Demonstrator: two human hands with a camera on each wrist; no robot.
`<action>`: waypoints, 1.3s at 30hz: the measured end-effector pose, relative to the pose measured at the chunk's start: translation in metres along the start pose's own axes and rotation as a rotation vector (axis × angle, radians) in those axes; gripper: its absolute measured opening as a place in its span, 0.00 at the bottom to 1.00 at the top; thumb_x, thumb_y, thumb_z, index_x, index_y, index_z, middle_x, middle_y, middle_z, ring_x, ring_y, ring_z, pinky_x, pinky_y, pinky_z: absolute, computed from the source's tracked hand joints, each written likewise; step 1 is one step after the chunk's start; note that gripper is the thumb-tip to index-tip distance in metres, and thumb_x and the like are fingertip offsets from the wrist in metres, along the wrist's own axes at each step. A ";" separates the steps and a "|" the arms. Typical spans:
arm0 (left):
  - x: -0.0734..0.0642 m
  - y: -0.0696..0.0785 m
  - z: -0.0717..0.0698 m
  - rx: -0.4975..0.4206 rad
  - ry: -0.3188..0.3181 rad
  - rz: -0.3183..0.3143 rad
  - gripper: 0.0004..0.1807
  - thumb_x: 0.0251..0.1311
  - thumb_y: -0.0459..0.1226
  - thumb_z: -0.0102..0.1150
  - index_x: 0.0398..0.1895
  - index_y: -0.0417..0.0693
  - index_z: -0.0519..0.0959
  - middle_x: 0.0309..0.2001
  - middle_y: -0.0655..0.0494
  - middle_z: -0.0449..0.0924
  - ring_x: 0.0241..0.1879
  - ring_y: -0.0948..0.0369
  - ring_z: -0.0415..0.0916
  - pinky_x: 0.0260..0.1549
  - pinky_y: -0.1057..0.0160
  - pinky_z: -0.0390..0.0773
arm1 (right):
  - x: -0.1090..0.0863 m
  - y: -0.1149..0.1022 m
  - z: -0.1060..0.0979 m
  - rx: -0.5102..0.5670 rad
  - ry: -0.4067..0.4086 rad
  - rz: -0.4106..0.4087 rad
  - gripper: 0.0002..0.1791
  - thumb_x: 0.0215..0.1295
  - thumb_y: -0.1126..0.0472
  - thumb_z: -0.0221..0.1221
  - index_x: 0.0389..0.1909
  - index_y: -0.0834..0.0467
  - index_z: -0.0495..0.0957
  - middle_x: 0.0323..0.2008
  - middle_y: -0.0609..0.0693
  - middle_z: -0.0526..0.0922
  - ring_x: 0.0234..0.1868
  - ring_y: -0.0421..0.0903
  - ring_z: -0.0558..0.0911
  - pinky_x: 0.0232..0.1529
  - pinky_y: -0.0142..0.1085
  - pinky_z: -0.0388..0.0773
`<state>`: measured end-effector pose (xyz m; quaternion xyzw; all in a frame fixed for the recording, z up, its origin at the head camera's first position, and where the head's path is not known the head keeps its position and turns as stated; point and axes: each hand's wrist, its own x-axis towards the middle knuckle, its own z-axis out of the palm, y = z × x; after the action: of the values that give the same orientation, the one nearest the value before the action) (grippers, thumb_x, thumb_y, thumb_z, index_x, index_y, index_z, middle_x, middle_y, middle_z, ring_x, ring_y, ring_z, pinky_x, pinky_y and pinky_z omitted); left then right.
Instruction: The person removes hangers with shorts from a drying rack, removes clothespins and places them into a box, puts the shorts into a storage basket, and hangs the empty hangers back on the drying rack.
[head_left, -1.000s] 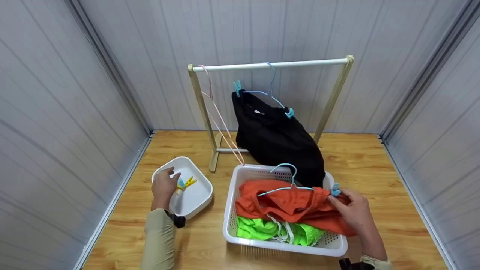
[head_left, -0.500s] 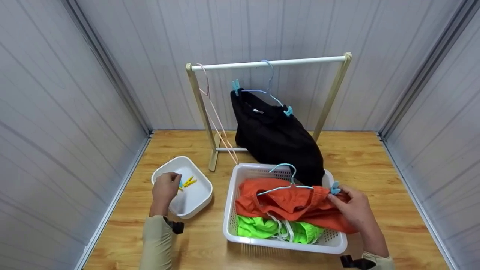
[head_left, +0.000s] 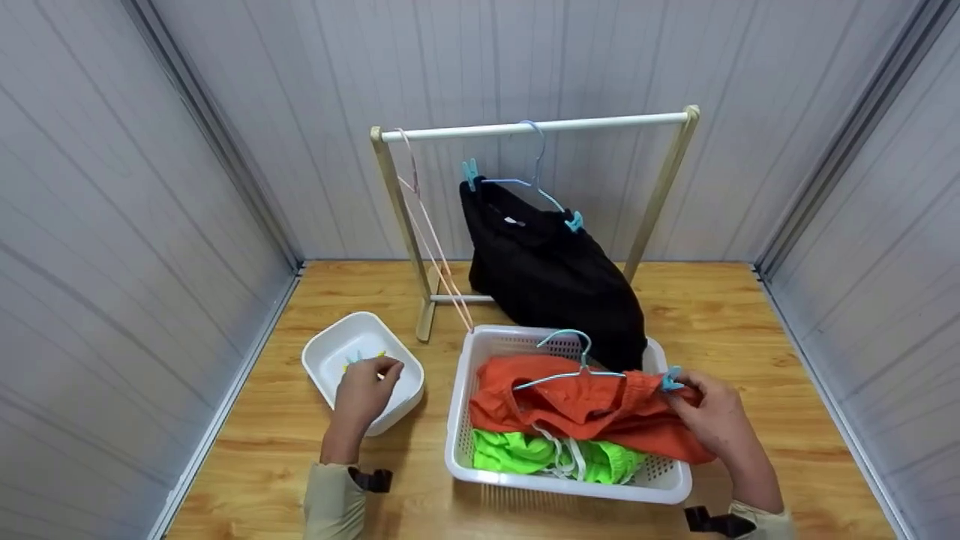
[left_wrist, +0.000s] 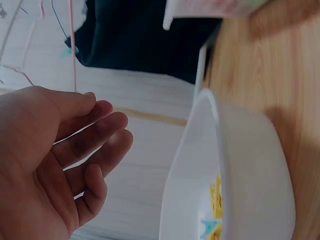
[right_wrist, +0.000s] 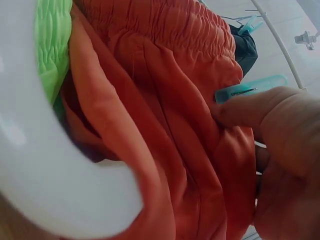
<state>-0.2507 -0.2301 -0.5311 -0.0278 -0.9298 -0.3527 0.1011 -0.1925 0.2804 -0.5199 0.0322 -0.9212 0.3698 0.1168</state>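
Orange shorts [head_left: 570,420] with an elastic waistband lie over the white laundry basket [head_left: 455,427], a light blue hanger [head_left: 562,377] along their waist. At the waistband's right end sits a blue clothespin [head_left: 671,379]. My right hand [head_left: 716,416] pinches the orange cloth beside it; in the right wrist view the thumb [right_wrist: 245,107] presses the fabric by the clothespin [right_wrist: 255,87]. My left hand [head_left: 365,394] is over a white tray [head_left: 319,352], fingers loosely curled. Nothing shows between its fingers in the left wrist view. Yellow clothespins [left_wrist: 216,200] and a blue one [left_wrist: 207,227] lie in the tray.
Behind the basket stands a rack with a white bar [head_left: 600,124]. Black clothing [head_left: 551,270] hangs there from a blue hanger with two blue clothespins, its lower end reaching the basket. A pink hanger [head_left: 435,247] hangs at the left. Bright green clothing [head_left: 517,454] lies in the basket.
My left hand dipped toward the clothespins in the tray, then moved right and slightly toward me. The right hand has stayed by the blue clothespin on the orange shorts.
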 end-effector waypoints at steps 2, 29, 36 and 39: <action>-0.004 0.008 0.003 -0.035 -0.008 0.013 0.09 0.65 0.40 0.61 0.37 0.45 0.87 0.29 0.61 0.83 0.27 0.63 0.76 0.29 0.58 0.76 | -0.001 0.002 -0.002 -0.024 0.008 0.010 0.11 0.61 0.61 0.66 0.44 0.58 0.83 0.43 0.55 0.84 0.47 0.53 0.79 0.48 0.49 0.74; -0.058 0.114 0.097 -0.219 -0.226 0.431 0.07 0.64 0.40 0.62 0.35 0.49 0.87 0.31 0.69 0.82 0.29 0.72 0.74 0.32 0.69 0.76 | -0.033 0.045 -0.009 0.821 0.153 0.338 0.12 0.69 0.59 0.58 0.45 0.63 0.79 0.33 0.48 0.80 0.30 0.42 0.81 0.33 0.33 0.80; -0.060 0.134 0.084 -0.236 -0.203 0.509 0.08 0.65 0.41 0.61 0.36 0.49 0.87 0.32 0.70 0.82 0.29 0.75 0.73 0.31 0.73 0.75 | -0.026 0.009 -0.023 0.876 0.259 0.322 0.12 0.68 0.59 0.59 0.47 0.62 0.80 0.33 0.48 0.81 0.28 0.41 0.82 0.29 0.32 0.81; -0.063 0.143 0.073 -0.266 -0.155 0.556 0.08 0.65 0.41 0.61 0.35 0.48 0.87 0.32 0.69 0.82 0.28 0.74 0.72 0.30 0.74 0.74 | -0.020 -0.011 -0.028 0.844 0.295 0.322 0.13 0.67 0.61 0.60 0.47 0.64 0.80 0.32 0.48 0.81 0.27 0.41 0.82 0.27 0.33 0.81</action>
<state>-0.1838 -0.0735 -0.5048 -0.3208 -0.8372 -0.4269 0.1180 -0.1661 0.2910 -0.4972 -0.1190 -0.6575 0.7257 0.1643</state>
